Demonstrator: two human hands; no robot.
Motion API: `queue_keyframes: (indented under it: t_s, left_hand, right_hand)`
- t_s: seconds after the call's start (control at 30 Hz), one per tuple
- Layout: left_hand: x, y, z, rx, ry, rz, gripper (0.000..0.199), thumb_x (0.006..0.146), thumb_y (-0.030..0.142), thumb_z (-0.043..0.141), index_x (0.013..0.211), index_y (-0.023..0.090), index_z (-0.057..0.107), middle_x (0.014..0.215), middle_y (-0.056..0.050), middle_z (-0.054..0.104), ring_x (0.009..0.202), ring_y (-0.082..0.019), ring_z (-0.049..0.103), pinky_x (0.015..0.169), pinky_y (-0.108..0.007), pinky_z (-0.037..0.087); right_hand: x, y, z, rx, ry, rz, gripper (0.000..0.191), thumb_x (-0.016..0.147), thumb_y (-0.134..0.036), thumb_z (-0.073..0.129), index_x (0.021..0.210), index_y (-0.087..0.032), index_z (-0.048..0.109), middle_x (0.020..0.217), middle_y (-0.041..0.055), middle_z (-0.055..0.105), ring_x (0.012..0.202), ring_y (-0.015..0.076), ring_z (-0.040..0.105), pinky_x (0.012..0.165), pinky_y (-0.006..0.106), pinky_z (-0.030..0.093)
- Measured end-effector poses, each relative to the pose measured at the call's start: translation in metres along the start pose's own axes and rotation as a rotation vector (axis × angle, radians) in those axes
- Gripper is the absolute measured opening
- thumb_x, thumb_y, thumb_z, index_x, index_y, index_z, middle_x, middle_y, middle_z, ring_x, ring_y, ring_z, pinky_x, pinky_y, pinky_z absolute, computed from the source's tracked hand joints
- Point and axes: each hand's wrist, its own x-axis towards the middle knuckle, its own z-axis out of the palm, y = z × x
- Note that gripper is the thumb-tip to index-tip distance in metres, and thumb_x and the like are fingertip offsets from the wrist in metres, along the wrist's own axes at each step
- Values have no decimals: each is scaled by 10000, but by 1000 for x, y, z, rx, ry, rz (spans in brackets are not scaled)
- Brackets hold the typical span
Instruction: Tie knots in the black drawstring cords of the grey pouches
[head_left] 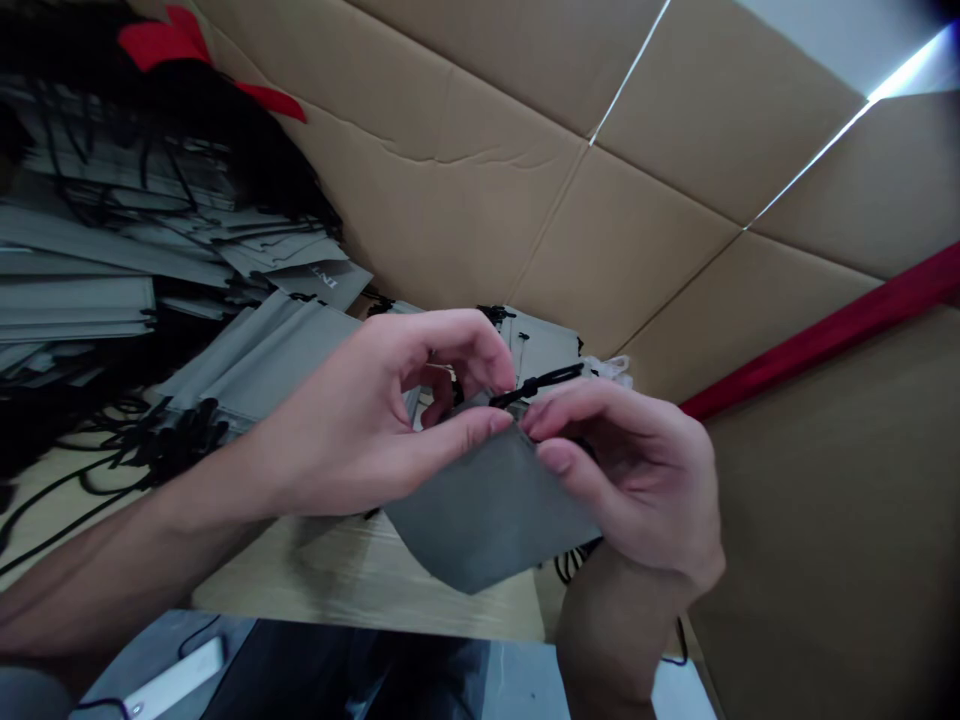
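Observation:
A grey pouch (495, 515) hangs between my two hands above the wooden table. My left hand (420, 410) has thumb and fingers closed on its upper edge, near a knotted black cord (536, 384). On the other side of the cord, my right hand (622, 455) pinches the pouch's top right edge. The cord sticks up from the pouch's top, between the two hands. Part of the pouch's opening is hidden behind my fingers.
Stacks of grey pouches (75, 305) with black cords fill the left side. More pouches (544, 345) lie behind my hands. Cardboard walls (450, 130) rise at the back and right, crossed by a red strip (825, 335). A white power strip (176, 682) is below the wooden table (360, 580).

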Motion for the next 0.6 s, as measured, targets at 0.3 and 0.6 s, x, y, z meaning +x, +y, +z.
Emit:
queue_keyframes:
  t_s: [0.3,0.6]
  left_hand:
    - [-1,-3,4,-60,-10,85,49,1078,263,778,1109,242,746,975,19,765,823,-135,748,691,-244,654]
    - [-3,-4,7,-116,141,119,216,1056,392,906,1069,257,738,975,24,768,763,-113,710,632,-225,620]
  right_hand:
    - [5,13,18,-41,252,-185,320,1021,-19,829,1184,-294,854,1104,1,877,985,189,848,828,316,729]
    - [12,15,28,-68,352,-294,258,1016,-56,851,1148,-279,851,1021,-9,875,919,187,831,806,347,708]
